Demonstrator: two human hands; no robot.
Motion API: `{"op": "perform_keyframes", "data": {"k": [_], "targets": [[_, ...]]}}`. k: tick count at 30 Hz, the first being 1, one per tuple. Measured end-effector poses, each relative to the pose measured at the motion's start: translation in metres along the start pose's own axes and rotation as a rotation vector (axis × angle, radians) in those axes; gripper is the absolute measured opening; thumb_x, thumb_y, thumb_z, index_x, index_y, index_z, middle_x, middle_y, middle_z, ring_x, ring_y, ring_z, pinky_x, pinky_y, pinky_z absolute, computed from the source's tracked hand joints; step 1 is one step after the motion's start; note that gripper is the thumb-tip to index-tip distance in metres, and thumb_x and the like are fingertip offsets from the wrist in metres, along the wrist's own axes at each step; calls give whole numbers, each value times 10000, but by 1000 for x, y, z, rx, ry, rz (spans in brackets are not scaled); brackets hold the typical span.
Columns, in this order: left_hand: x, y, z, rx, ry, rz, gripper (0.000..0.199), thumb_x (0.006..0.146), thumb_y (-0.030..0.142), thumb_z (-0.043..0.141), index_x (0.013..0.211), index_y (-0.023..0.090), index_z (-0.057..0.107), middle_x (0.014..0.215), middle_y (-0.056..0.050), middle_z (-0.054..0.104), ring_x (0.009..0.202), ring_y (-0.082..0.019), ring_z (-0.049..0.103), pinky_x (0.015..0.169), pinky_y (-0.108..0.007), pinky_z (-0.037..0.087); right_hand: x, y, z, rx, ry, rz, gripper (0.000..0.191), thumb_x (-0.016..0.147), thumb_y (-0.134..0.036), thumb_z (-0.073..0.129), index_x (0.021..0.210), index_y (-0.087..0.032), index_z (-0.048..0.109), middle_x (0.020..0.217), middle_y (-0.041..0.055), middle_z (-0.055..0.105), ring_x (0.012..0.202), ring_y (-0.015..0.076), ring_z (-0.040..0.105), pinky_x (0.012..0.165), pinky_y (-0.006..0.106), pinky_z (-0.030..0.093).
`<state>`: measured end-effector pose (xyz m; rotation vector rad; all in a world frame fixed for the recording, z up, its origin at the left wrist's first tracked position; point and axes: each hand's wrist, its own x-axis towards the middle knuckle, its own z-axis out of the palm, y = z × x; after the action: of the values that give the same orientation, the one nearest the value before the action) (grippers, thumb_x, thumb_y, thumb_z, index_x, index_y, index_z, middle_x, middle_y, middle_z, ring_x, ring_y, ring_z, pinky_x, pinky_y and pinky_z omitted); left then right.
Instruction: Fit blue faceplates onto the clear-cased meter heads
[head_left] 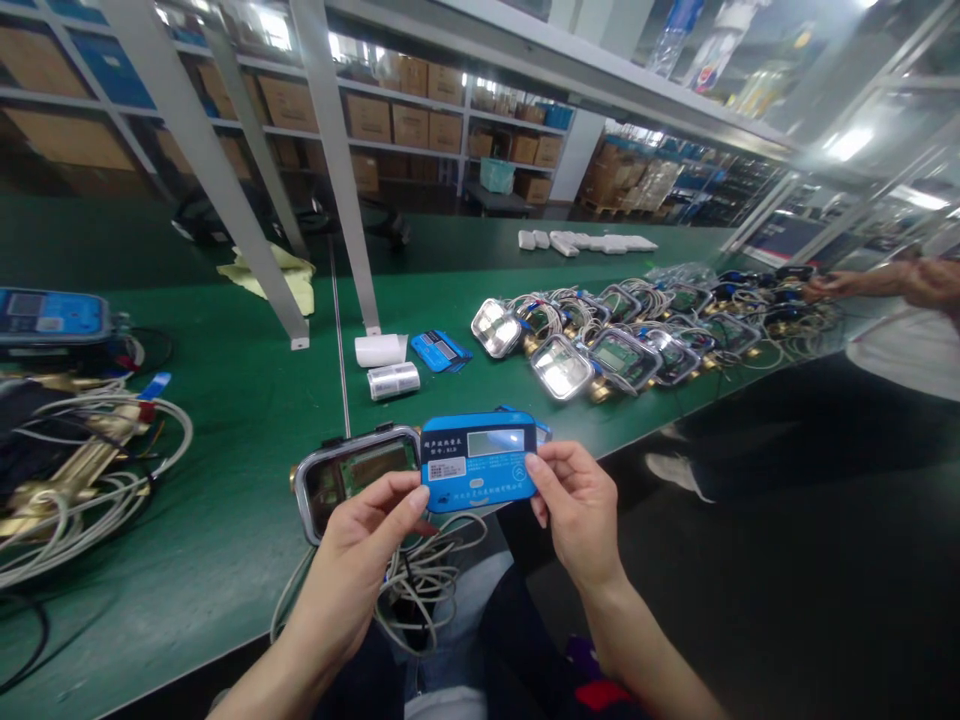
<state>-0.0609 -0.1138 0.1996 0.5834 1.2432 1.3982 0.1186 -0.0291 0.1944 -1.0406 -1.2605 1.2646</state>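
A blue faceplate (480,463) with a small window and printed text is held up between both hands. My left hand (375,525) pinches its lower left corner, and my right hand (574,495) grips its right edge. Behind and left of the plate, a meter (322,485) with a clear-framed housing and a green circuit board inside rests at the bench's front edge, partly hidden by the plate and my left hand. Its coiled grey cable (431,590) hangs below. Farther back lie more blue faceplates (439,351) beside two rolls of labels (394,381).
Several cabled meters (619,355) crowd the green bench (225,480) at right; brass parts and cables (82,470) lie left. Metal posts (337,160) rise behind a yellow cloth (277,278). White blocks (592,243) sit farther back. Another person's hand (847,283) reaches in at far right.
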Motion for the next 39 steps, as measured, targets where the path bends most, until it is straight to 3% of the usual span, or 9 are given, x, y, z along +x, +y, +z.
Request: {"op": "perform_keyframes", "data": {"k": [6,11,14,19,24,27,29,34,39], "targets": [[-5,-7,-12,200,176,154,233,755,420,772,856,210,753,804,-6,705,719,-152,605,698,-236,483,-8,4,16,-83,4,-72,200,820,-341,714,766,-189,595,499,-69,512,381,71,450,350,174,341],[-23,-1,-24,690,411,568,199,815,311,698,998,269,765,977,-26,735,885,-216,642,872,-296,455,-19,18,33,-151,43,-257,104,866,-296,675,831,-211,628,587,-43,574,439,89,506,423,207,418],[-32,1,-30,689,532,546,319,812,326,702,1128,290,721,951,-9,729,731,-184,618,770,-278,461,-19,22,44,-118,0,-283,95,879,-295,659,835,-219,625,593,-41,575,444,96,517,436,217,436],[-35,4,-47,679,573,447,112,788,368,729,808,260,752,777,8,705,649,-177,591,657,-267,426,-11,21,60,-4,-121,-169,153,855,-328,672,796,-207,599,537,-61,532,412,86,500,404,198,410],[-31,4,-56,999,515,792,97,841,226,669,744,221,679,696,-8,667,626,-161,575,663,-270,423,-2,23,71,58,-212,11,167,814,-317,707,851,-189,605,572,-61,582,460,83,548,440,178,459],[-29,3,-55,1133,534,950,96,831,163,662,751,217,659,693,-25,665,659,-177,585,697,-288,437,3,21,77,169,-207,163,346,747,-289,764,1019,-195,572,575,-77,621,488,106,602,495,208,530],[-28,2,-55,1164,561,964,102,831,173,661,743,223,653,696,-32,669,661,-187,586,690,-297,441,5,20,78,225,-180,249,432,697,-289,801,1037,-193,553,552,-80,633,482,126,623,497,231,551],[-28,-11,-62,1132,603,869,99,832,209,667,736,231,654,703,-34,673,661,-194,586,687,-311,446,-1,23,72,85,-258,270,262,717,-360,788,705,-160,620,564,-3,660,517,139,642,535,253,560],[-32,-32,-62,896,691,802,82,785,180,718,751,238,672,862,-54,697,852,-234,634,854,-370,479,-11,33,64,-297,-185,-107,182,802,-317,706,673,-198,658,889,56,659,852,194,644,777,328,539]]}}
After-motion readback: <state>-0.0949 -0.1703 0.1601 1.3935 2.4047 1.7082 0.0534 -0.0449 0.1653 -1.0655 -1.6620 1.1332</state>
